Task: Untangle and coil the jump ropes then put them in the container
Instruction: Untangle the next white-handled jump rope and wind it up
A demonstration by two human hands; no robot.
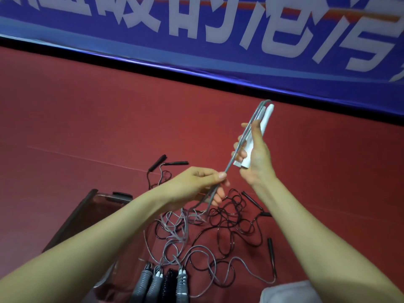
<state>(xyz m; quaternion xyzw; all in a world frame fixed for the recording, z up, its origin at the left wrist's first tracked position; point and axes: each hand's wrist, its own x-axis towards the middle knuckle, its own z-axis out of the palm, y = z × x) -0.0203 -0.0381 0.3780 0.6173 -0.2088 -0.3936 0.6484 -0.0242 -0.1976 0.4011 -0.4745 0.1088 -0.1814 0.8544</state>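
Pinching grey rope (228, 167), left hand (196, 184); right hand (258, 158) grips handles (265, 117); tangle (227, 219), perhaps container (71, 218), below.

A single head-worn view looks forward and down from close behind and above the left hand (196, 184) and right hand (255, 159). Red floor (87, 110) spreads beneath and beyond them, with a tilted blue banner (196, 29) farthest off.

Grey rope (237, 147), white handles (248, 147), red floor (109, 119)
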